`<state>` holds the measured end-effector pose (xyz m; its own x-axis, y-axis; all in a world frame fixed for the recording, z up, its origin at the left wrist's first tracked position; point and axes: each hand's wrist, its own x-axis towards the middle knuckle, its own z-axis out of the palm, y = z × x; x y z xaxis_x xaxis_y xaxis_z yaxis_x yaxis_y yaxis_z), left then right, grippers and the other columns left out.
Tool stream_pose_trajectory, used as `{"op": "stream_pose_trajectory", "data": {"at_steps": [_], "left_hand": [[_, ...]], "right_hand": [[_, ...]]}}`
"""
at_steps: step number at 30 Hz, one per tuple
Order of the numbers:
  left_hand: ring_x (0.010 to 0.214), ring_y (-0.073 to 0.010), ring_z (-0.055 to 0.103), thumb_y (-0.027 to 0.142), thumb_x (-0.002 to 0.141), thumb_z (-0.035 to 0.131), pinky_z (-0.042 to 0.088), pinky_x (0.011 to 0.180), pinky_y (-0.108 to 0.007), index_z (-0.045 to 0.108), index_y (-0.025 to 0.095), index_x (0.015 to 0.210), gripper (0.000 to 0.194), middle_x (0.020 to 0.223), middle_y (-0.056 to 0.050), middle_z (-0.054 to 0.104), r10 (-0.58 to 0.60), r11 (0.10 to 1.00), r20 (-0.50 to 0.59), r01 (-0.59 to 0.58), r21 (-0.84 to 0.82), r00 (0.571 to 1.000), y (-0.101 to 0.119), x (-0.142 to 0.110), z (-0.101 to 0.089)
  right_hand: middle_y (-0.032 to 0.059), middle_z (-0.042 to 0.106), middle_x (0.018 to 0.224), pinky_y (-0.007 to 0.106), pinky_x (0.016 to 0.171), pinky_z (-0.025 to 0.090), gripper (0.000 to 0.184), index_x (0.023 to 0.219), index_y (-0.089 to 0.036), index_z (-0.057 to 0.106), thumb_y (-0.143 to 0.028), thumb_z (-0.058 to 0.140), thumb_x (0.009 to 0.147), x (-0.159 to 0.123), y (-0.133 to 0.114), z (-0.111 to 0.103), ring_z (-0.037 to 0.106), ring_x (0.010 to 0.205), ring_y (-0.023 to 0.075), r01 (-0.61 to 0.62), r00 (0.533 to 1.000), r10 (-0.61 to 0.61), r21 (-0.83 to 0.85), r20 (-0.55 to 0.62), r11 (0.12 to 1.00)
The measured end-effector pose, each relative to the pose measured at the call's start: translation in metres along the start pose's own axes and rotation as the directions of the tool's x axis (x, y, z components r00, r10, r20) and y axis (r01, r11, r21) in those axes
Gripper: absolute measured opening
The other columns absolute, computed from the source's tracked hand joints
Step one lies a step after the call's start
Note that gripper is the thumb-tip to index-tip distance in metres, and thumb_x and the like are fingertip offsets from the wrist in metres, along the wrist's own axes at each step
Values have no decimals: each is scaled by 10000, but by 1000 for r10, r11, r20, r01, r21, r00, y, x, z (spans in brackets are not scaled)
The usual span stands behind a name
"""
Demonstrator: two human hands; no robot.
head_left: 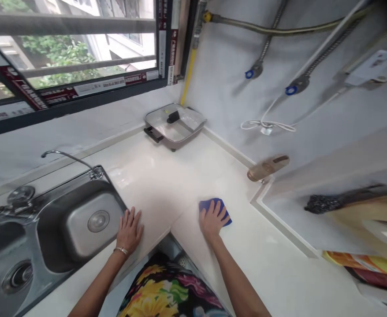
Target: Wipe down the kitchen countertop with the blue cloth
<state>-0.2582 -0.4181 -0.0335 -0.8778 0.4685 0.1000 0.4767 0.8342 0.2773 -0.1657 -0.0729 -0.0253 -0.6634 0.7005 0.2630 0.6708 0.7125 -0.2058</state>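
1. The blue, flat piece of cloth [206, 204] lies on the glossy white countertop [160, 185], just right of the frame's centre and a little below mid-height.
2. Its visible part is longest from upper left to lower right, with one corner pointing to the lower right; the hand covers much of it, so the full outline cannot be told.
3. The right hand [211, 221] rests palm down on the cloth, fingers spread and pointing toward the top of the frame, slightly right. It presses flat rather than curling around the cloth.
4. The left hand [129, 231], left of the frame's lower centre, lies flat on the countertop with nothing in its grasp, fingers extended upward. A thin, pale bracelet [120, 250] circles its wrist.
5. Just beside that hand, the grey stainless-steel double-bowl sink [53, 233] fills the lower left.
6. A rectangular pan with a clear lid [176, 127] stands at upper centre, well apart from both hands.
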Motion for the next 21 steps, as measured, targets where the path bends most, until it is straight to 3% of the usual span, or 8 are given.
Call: {"op": "stream_pose_trajectory", "data": {"at_steps": [5, 7, 9, 14, 18, 21], "left_hand": [[1510, -353, 237, 400, 983, 376, 244, 1196, -582, 457, 163, 1499, 573, 1621, -168, 306, -170, 985, -5, 170, 3, 985, -2, -65, -9], [1499, -361, 263, 416, 976, 386, 244, 1189, -595, 476, 159, 1486, 579, 1604, -183, 338, -296, 955, -26, 297, 29, 955, -12, -93, -17], [1491, -366, 276, 424, 968, 390, 246, 1181, -610, 500, 154, 1468, 579, 1579, -194, 379, -438, 895, -76, 443, 63, 896, -25, -125, -26], [1505, -379, 230, 419, 978, 337, 221, 1175, -642, 509, 171, 1465, 573, 1587, -186, 369, -659, 722, -192, 683, 108, 727, -42, -194, -50], [1509, -344, 235, 398, 965, 352, 217, 1184, -634, 494, 211, 1477, 563, 1592, -140, 378, -717, 662, -208, 743, 99, 666, -34, -204, -58], [1511, -333, 233, 390, 953, 372, 221, 1185, -632, 499, 217, 1472, 562, 1593, -130, 379, -726, 653, -211, 752, 90, 655, -30, -200, -59]], "right_hand": [[210, 330, 1583, 803, 1049, 213, 628, 1513, -123, 376, -379, 335, 941, 6, -51, 12, 184, 1466, 465, 175, 983, -177, 52, 45, 983], [210, 322, 1588, 812, 1044, 211, 635, 1517, -125, 369, -367, 352, 930, 4, -71, 14, 179, 1467, 468, 261, 961, -268, 96, 65, 961], [206, 320, 1592, 808, 1056, 202, 640, 1518, -129, 373, -356, 373, 919, -2, -89, 14, 187, 1465, 469, 365, 922, -379, 148, 81, 919], [159, 305, 1612, 745, 1134, 145, 630, 1504, -141, 405, -379, 400, 921, -27, -106, 6, 178, 1479, 442, 628, 744, -662, 243, 94, 740], [110, 309, 1619, 687, 1174, 110, 615, 1504, -175, 406, -389, 399, 928, -42, -95, 1, 184, 1488, 401, 765, 579, -811, 286, 84, 576], [86, 324, 1616, 657, 1187, 115, 607, 1498, -201, 413, -382, 416, 919, -45, -85, -1, 201, 1487, 376, 820, 480, -874, 316, 76, 478]]}}
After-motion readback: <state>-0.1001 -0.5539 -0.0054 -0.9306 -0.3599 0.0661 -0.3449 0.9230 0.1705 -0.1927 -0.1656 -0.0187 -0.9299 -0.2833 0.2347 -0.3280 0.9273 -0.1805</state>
